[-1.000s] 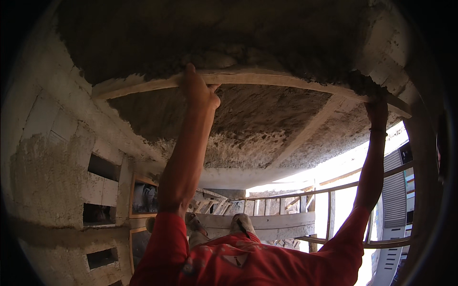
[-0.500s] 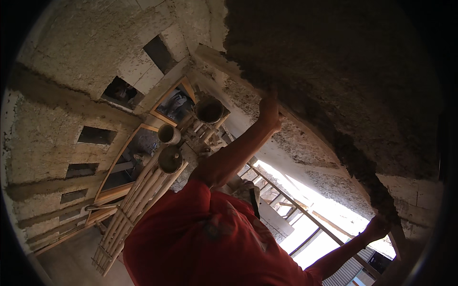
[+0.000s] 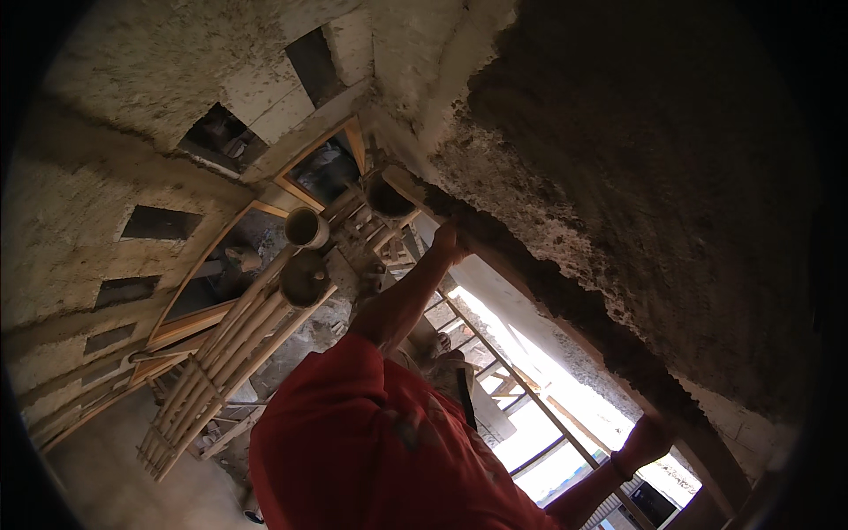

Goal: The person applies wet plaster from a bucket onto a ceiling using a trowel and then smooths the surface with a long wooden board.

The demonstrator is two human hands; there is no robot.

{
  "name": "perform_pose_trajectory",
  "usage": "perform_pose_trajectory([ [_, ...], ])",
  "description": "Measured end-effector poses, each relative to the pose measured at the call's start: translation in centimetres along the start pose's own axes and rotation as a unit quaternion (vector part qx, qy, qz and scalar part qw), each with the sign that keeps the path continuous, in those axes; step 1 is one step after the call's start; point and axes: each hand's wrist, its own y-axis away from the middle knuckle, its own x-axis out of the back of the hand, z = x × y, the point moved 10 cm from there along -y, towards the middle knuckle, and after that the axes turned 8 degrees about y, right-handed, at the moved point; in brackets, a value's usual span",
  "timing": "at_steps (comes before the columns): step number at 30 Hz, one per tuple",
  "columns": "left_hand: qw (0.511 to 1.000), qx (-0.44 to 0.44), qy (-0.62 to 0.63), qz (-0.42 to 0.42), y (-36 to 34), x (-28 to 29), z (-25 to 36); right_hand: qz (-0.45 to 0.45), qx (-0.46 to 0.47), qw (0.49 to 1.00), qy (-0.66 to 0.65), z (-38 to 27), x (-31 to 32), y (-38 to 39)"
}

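A long, narrow straightedge board runs diagonally from the upper middle to the lower right, beside the rough wall. Dark wet mortar lies heaped in a ragged strip along its wall-side edge. Near the board's upper end, my left hand is closed round its edge. My right hand grips it toward the lower end, with a band on the wrist. The fingertips of both hands are partly hidden by the board and shadow. Dark, damp-looking plaster covers much of the wall, with a rough, pitted patch below.
Bamboo poles form a platform at the left. Mortar buckets stand by it: a dark one, a pale one and another near the board's tip. A wooden ladder-like frame crosses the bright opening. Block walls have square holes.
Both hands have brought the board down the wall, toward the lower left in view. The mortar strip lies along it, and more of the pitted wall shows above. The view has shifted slightly.
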Motion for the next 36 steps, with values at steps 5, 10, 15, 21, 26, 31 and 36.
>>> perform_pose_trajectory([
  [5, 0.986, -0.053, 0.088, 0.129, -5.7, 9.3, 6.2, 0.077, 0.122, 0.977, -0.157, -14.2, 4.4, -0.7],
  [10, 0.957, -0.118, 0.241, 0.112, -7.7, 12.4, 11.2, -0.036, -0.05, 0.642, -0.764, -34.1, 12.8, -1.4],
  [15, 0.949, -0.146, 0.26, 0.104, -8.8, 12.1, 13.8, -0.209, -0.102, 0.533, -0.814, -44.6, 15.6, -1.4],
  [21, 0.932, -0.09, 0.285, 0.206, -9.2, 15.4, 12.3, -0.186, -0.097, 0.529, -0.823, -42.5, 18.3, -1.3],
  [26, 0.935, -0.038, 0.261, 0.239, -9.3, 16.4, 11.0, -0.143, -0.111, 0.481, -0.858, -37.1, 18.0, -1.3],
  [31, 0.945, -0.06, 0.241, 0.214, -7.2, 19.0, 13.0, -0.115, -0.11, 0.341, -0.926, -25.1, 15.6, -1.7],
  [36, 0.981, -0.004, 0.11, 0.161, -2.0, 8.6, 1.9, -0.016, -0.144, 0.745, -0.652, -8.2, 8.9, -0.8],
])
